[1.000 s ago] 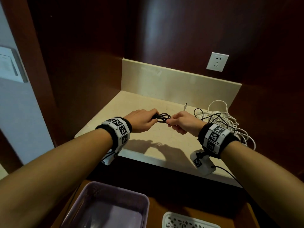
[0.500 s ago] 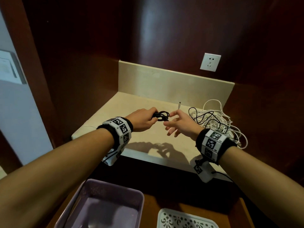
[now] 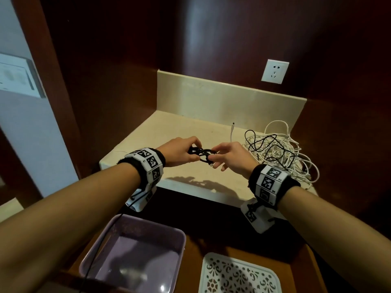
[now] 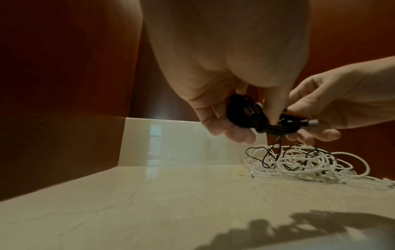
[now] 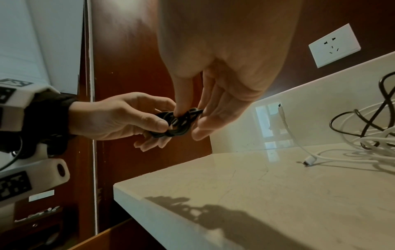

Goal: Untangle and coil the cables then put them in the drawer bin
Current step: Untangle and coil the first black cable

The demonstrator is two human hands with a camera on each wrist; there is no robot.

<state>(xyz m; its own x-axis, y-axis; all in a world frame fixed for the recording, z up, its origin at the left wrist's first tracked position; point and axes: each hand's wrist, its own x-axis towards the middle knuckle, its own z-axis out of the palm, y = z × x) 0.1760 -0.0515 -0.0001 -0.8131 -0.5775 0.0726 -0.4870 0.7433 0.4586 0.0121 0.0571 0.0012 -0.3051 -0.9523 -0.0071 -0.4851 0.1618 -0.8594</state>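
The left hand (image 3: 179,153) grips the black cable (image 3: 202,154) coil; the right hand (image 3: 229,156) pinches its plug end and should tuck it snugly through.

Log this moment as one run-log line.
left hand: grips black cable coil | right hand: pinches coil end | tangled cables: on counter | purple bin: no cables visible

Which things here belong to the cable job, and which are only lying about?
Belong to the job:
- black cable coil, held by left hand and right hand
- tangled cable pile on the counter
- purple bin

Only lying about:
- wall socket
- white patterned tray
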